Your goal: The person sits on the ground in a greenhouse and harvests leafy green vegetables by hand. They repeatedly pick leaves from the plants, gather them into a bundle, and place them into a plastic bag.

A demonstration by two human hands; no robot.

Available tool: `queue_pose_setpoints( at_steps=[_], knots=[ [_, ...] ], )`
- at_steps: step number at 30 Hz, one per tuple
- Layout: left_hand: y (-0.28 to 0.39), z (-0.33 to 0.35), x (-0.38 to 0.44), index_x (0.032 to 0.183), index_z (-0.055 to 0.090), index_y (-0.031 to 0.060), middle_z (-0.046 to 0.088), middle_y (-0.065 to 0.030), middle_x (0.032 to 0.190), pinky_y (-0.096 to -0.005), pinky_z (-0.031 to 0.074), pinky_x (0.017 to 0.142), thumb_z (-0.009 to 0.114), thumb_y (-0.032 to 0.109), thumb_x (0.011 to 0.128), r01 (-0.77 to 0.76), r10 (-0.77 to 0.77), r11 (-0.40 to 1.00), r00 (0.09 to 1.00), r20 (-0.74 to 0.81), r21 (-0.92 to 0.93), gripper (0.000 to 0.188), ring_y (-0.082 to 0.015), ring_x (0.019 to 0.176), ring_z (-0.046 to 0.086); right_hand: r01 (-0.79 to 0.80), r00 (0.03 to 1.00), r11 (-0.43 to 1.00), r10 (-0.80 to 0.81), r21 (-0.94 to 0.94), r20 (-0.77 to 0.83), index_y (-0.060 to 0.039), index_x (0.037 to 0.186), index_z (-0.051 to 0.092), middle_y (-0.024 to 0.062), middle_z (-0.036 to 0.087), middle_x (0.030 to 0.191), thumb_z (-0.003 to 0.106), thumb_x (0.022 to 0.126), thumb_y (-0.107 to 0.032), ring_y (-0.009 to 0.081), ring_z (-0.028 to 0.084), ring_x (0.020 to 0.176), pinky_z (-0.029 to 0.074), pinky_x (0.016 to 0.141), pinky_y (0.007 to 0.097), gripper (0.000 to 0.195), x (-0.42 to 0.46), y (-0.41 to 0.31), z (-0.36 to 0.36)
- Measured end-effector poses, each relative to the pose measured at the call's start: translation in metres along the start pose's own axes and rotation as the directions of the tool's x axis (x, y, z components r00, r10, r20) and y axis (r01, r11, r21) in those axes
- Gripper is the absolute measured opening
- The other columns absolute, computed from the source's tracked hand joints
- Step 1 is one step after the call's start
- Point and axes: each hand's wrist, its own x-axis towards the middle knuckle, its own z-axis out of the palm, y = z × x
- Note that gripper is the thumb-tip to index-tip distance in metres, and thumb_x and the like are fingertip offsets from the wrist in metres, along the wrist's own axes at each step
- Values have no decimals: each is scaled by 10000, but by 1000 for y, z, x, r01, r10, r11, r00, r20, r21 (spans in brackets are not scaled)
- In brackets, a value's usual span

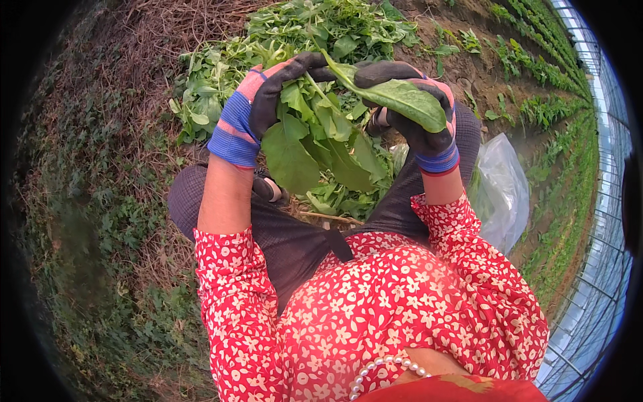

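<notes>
My left hand (271, 95), in a black-coated work glove with a pink and blue knit back, grips a bunch of leafy greens (321, 145). Their broad leaves hang down below the hand between my knees. In the same kind of glove, my right hand (422, 100) holds a single long green leaf (402, 98), thumb and fingers around it. The leaf's stalk runs up and left to the fingertips of my left hand, so the two hands almost meet. Just beyond both gloves lies a heap of cut greens (341, 30) on the ground.
A clear plastic bag (502, 186) stands beside my right knee. Dry stems and creeping weeds (100, 201) cover the ground to the left. Rows of young plants (552, 110) grow in bare soil to the right, before a greenhouse wall (610, 135). More greens (341, 201) lie between my feet.
</notes>
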Motion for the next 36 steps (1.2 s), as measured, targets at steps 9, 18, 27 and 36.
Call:
queue_pose_setpoints(
  at_steps=[9,18,27,36],
  knots=[
    [-5,-13,0,1284,454,-43,586,-157,1184,-321,450,939,437,163,949,18,-14,954,1000,18,-298,394,-204,1083,569,164,957,855,-16,-492,291,-12,898,625,149,632,1063,638,798,-76,336,571,1041,444,908,424,119,0,5,16],
    [-11,-18,2,1074,590,-15,652,-132,1030,-262,535,740,591,91,866,-198,256,877,963,-78,439,233,-163,873,649,292,950,230,-183,-928,253,-72,996,658,124,592,1157,671,756,-93,288,590,1003,478,852,384,241,42,-19,-19],
    [-18,-17,10,1010,617,1,678,-110,894,-294,532,714,825,324,643,54,271,610,923,-272,790,531,-159,773,651,295,944,-195,209,-935,254,-150,981,658,45,619,993,720,684,-180,266,581,967,469,848,393,305,65,25,-25],
    [17,-88,-14,1003,623,-12,675,-90,889,-284,521,669,778,238,723,394,309,541,728,-612,743,406,-151,763,634,288,918,62,268,-956,294,-134,917,663,81,616,900,667,698,-197,286,572,914,427,864,411,227,71,20,-37]
  ],
)
